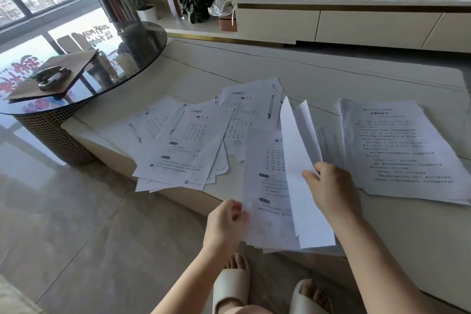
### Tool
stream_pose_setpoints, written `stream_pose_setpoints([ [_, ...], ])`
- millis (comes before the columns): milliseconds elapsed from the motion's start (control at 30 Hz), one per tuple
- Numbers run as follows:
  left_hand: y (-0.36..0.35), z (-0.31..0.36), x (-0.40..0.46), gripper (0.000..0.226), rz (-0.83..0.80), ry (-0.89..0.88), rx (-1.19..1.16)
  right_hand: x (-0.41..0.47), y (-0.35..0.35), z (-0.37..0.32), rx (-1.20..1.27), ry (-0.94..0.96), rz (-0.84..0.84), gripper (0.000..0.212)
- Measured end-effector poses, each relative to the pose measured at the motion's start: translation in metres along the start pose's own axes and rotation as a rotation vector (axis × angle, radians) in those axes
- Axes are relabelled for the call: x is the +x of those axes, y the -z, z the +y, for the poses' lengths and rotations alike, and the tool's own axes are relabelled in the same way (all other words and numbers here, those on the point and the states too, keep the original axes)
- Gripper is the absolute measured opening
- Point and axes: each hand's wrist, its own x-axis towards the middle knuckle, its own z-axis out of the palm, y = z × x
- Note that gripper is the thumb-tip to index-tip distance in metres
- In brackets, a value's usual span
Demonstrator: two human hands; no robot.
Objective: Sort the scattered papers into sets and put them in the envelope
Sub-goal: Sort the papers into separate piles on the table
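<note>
— Fingers (235, 208) of left hand (224, 227) pinching lower corner of printed sheet (265, 186); right hand (334, 191) gripping blank-side sheets (298, 160) at mid-edge, thumb on top. Both lifted above surface (331, 71).

— Feel?

— Probably light, floppy, slick against each other. Prone to sag and fan from a corner pinch; easily creased.

— Better hold?

— Likely along a long edge, or flat underneath. Squaring against surface advisable before stacking.

— Rest of the papers?

— Scattered pile (188, 140) left of centre, overhanging the edge; tidier stack (402, 148) at right. Brown envelope (58, 71), seemingly, on glass table (142, 41), under a stapler (52, 76).
</note>
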Motion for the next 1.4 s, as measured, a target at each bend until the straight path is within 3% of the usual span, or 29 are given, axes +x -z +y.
stream_pose_setpoints([
  [133, 0.010, 0.010, 0.003, 0.018, 0.138, -0.031, 0.182, -0.001, -0.001, -0.003, -0.047, -0.001, 0.007, 0.044],
  [200, 0.016, 0.013, 0.008, 0.025, 0.135, -0.056, 0.097, -0.001, 0.001, -0.002, -0.055, 0.003, 0.021, 0.045],
  [300, 0.021, 0.018, 0.013, 0.023, -0.019, 0.027, -0.237, -0.001, 0.002, -0.003, -0.034, 0.010, 0.023, 0.044],
  [367, 0.023, 0.022, 0.016, 0.013, -0.198, 0.152, -0.460, -0.002, -0.003, -0.008, 0.037, 0.062, -0.066, 0.047],
  [433, 0.022, 0.026, 0.022, 0.033, -0.413, 0.305, -0.643, -0.002, -0.008, -0.016, 0.251, 0.009, -0.256, 0.045],
  [500, 0.020, 0.033, 0.028, 0.048, -0.530, 0.405, -0.708, 0.000, -0.011, -0.022, 0.437, -0.108, -0.450, 0.055],
  [567, 0.013, 0.038, 0.037, 0.061, -0.485, 0.429, -0.667, 0.004, -0.017, -0.018, 0.493, -0.180, -0.525, 0.059],
  [633, 0.006, 0.040, 0.045, 0.070, -0.352, 0.420, -0.502, 0.005, -0.022, -0.012, 0.431, -0.174, -0.562, 0.045],
  [700, 0.001, 0.038, 0.050, 0.045, -0.219, 0.320, -0.313, 0.004, -0.022, -0.009, 0.407, -0.195, -0.529, 0.035],
  [767, 0.001, 0.032, 0.054, 0.013, -0.126, 0.217, -0.130, 0.004, -0.017, -0.006, 0.380, -0.162, -0.407, 0.044],
  [800, 0.005, 0.030, 0.054, 0.012, -0.088, 0.186, -0.083, 0.004, -0.015, -0.004, 0.372, -0.138, -0.334, 0.046],
  [900, 0.030, 0.034, 0.052, 0.020, 0.050, 0.094, -0.069, 0.004, -0.006, 0.000, 0.377, -0.138, -0.190, 0.045],
  [1100, 0.099, 0.084, 0.067, 0.017, 0.356, -0.013, -0.271, -0.005, -0.004, -0.007, 0.360, -0.114, -0.244, 0.040],
  [1233, 0.107, 0.128, 0.078, 0.013, 0.356, -0.057, -0.460, -0.005, -0.002, -0.011, 0.349, -0.077, -0.225, 0.048],
  [1400, 0.056, 0.173, 0.087, 0.012, 0.134, -0.035, -0.614, -0.004, -0.007, -0.011, 0.450, -0.086, -0.237, 0.056],
])
